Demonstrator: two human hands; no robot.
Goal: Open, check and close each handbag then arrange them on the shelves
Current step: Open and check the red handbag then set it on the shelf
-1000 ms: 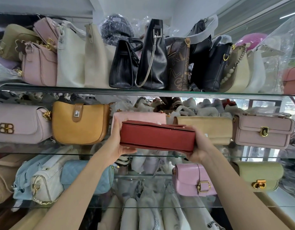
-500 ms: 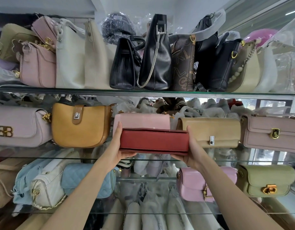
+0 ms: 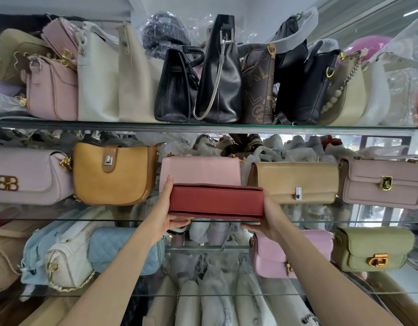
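A left hand (image 3: 167, 214) and a right hand (image 3: 268, 218) clasp the ends of a flat, rectangular red leather handbag (image 3: 216, 200), held level at the front lip of the middle glass shelf (image 3: 62, 219). A pale pink flap bag (image 3: 199, 170) stands at twelve o'clock. Best done by sliding it straight back between the mustard saddle bag (image 3: 114, 174) at nine o'clock and the tan clasp bag (image 3: 293, 182) at three.

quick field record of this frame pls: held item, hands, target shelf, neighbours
held item: red handbag, closed, lying level
left hand: grips its left end
right hand: grips its right end
target shelf: middle glass shelf, bag at its front edge
behind: pink handbag
left neighbour: mustard handbag
right neighbour: tan handbag
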